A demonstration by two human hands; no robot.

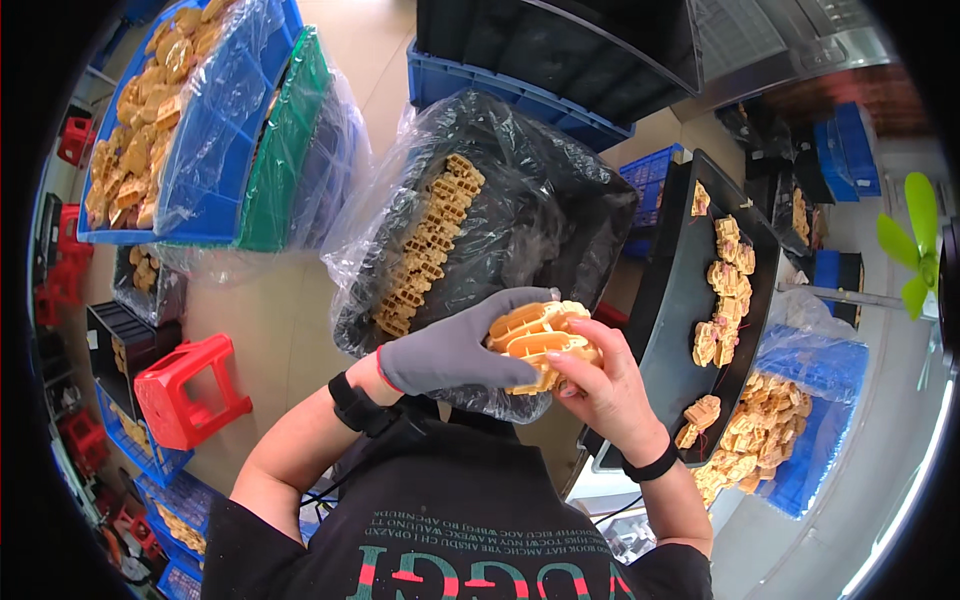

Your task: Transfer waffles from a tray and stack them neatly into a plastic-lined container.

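A small stack of tan moulded plastic shells (545,342) is held in front of my chest, with hollow curved sides showing. My left hand (455,345), in a grey glove, wraps round the stack from the left. From the right, the bare fingers and thumb of my right hand (610,385) press on the same shells. Beyond my hands stands a crate lined with clear plastic film (530,190). A long row of similar tan plastic parts (430,245) lies along its left side.
To the right, a black tray (670,300) carries clusters of tan parts (728,290). A blue crate (830,440) of tan parts sits beyond it. A heaped blue bin (220,130) stands far left, a red stool (190,390) below it. A green fan (915,245) is at right.
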